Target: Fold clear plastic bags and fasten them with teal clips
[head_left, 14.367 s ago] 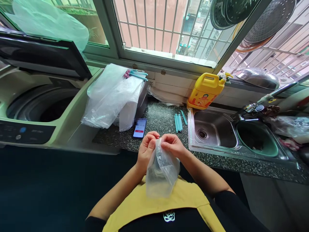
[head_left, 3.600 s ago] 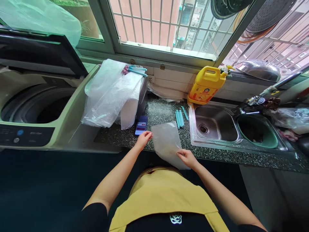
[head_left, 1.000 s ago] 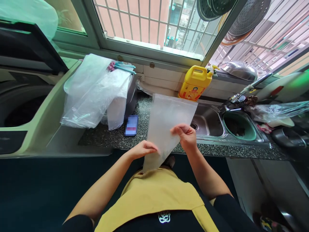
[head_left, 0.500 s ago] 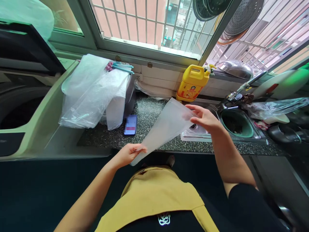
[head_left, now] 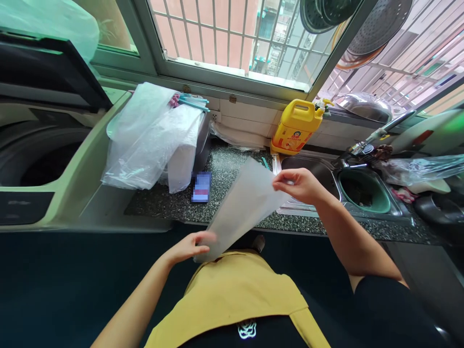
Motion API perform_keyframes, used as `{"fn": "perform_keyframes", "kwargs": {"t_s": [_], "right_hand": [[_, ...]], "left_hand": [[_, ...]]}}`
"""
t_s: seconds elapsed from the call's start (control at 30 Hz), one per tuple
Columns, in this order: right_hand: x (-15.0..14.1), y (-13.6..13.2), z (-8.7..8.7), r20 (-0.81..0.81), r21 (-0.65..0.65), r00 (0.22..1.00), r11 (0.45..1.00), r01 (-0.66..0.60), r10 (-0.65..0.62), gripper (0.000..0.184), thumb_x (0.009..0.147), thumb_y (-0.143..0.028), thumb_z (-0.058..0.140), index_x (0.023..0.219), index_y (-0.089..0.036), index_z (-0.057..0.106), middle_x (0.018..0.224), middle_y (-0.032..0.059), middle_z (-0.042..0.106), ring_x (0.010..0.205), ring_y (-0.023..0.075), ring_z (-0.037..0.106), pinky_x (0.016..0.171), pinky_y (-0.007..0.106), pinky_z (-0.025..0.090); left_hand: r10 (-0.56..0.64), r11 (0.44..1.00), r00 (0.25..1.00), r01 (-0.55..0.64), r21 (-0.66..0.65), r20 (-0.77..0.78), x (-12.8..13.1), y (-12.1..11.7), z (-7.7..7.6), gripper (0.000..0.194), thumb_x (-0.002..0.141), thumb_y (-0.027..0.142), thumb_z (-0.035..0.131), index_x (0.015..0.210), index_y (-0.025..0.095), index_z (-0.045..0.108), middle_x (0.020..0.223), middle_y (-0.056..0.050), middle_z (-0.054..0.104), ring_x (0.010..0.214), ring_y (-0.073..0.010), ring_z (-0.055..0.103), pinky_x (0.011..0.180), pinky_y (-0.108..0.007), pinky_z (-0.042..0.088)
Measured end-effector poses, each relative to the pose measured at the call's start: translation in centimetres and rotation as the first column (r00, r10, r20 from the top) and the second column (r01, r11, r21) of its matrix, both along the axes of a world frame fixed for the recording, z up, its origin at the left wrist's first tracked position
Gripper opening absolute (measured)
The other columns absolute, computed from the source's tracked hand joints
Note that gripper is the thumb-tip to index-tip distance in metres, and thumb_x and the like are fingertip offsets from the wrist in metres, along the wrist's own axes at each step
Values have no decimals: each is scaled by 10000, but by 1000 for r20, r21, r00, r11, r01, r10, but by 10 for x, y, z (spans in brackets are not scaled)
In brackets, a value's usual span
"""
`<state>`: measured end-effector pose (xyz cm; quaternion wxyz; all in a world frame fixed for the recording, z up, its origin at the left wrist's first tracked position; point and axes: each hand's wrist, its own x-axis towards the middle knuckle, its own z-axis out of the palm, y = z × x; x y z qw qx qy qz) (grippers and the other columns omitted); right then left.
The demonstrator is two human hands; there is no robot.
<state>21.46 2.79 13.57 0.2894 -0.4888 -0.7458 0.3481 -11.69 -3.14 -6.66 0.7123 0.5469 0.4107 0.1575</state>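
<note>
A tapered, frosted plastic sheet or bag (head_left: 242, 208) hangs slantwise in front of the counter, wide at the top and narrow at the bottom. My right hand (head_left: 299, 185) pinches its upper right edge between thumb and fingers. At the lower left end is my left hand (head_left: 190, 247), thumb and forefinger apart at the plastic's edge; the forefinger is smeared by motion. A phone (head_left: 201, 187) with a lit, blurred-out screen lies on the counter behind the sheet. Beyond the sheet's top edge shows a small teal strip (head_left: 266, 163).
The speckled counter (head_left: 224, 162) carries a pile of clear plastic bags (head_left: 145, 140) on the left. At its back stands a yellow pump jug (head_left: 297, 125). To the right are a sink (head_left: 313, 169) and a green basin (head_left: 364, 191). A washing machine (head_left: 72, 193) with raised lid is at far left.
The sheet's lower end and my left hand have moved down toward my apron. My left forefinger has parted from the thumb. My right hand has shifted to a pinch at the edge.
</note>
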Motion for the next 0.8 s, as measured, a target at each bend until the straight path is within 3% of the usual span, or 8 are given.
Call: {"fn": "perform_keyframes", "kwargs": {"t_s": [0.07, 0.2, 0.27, 0.33, 0.4, 0.5, 0.67, 0.8], "right_hand": [[-8, -7, 3, 55, 22, 993, 994, -106, 105, 168, 784, -288, 625, 684, -155, 649, 630, -4, 639, 598, 87, 543, 597, 234, 440], [-27, -17, 6, 84, 13, 956, 959, -283, 281, 164, 817, -259, 603, 709, -148, 656, 641, -4, 645, 592, 77, 548, 583, 209, 443], [-34, -19, 7, 63, 27, 944, 945, -326, 323, 141, 824, -237, 597, 738, -146, 663, 672, 4, 662, 606, 80, 564, 591, 206, 455], [-36, -22, 9, 42, 50, 935, 934, -353, 351, 126, 832, -220, 589, 766, -146, 667, 705, 14, 675, 626, 84, 580, 609, 209, 468], [-34, -24, 12, 42, 72, 928, 926, -371, 369, 115, 828, -229, 601, 785, -144, 666, 716, 20, 673, 634, 87, 580, 612, 212, 468], [-23, -25, 12, 57, 67, 940, 938, -339, 335, 144, 775, -278, 672, 827, -144, 663, 743, 23, 668, 659, 97, 575, 618, 220, 464], [-10, -23, -5, -130, 0, 985, 994, -111, 110, 172, 792, -304, 638, 719, -148, 634, 641, 0, 615, 591, 85, 530, 567, 220, 437], [-18, -23, -14, -255, -38, 966, 998, -57, 46, 242, 770, -383, 668, 704, -154, 629, 644, 1, 604, 588, 87, 517, 570, 232, 431]], "left_hand": [[50, 998, 983, -56, 29, 179, 7, 12, 20, 744, 568, 484, 806, 1228, 237, 568, 1197, -111, 644, 1135, -269, 565, 978, -391, 405], [161, 962, 858, -247, 117, 488, 43, 44, 70, 850, 560, 509, 807, 1307, 258, 488, 1175, -116, 644, 1098, -253, 581, 930, -345, 424], [189, 957, 825, -276, 89, 533, 62, 55, 89, 772, 563, 487, 814, 1241, 232, 549, 1053, -102, 684, 1000, -244, 621, 850, -323, 459], [209, 958, 832, -281, 66, 515, 75, 61, 103, 534, 585, 460, 807, 1019, 181, 668, 861, -64, 704, 822, -198, 643, 756, -284, 473], [222, 957, 851, -284, 61, 477, 80, 61, 111, 349, 604, 442, 797, 757, 147, 689, 683, -25, 671, 655, -142, 605, 668, -247, 460], [261, 942, 851, -328, 72, 455, 76, 57, 119, 340, 600, 458, 791, 601, 144, 658, 567, -6, 627, 554, -110, 551, 596, -223, 439], [304, 913, 843, -391, 117, 444, 65, 55, 123, 362, 640, 507, 750, 624, 152, 684, 592, -31, 661, 582, -128, 581, 604, -231, 462], [348, 856, 829, -472, 214, 438, 63, 56, 126, 358, 611, 501, 773, 718, 165, 711, 683, -47, 703, 649, -162, 622, 640, -264, 493]]}}
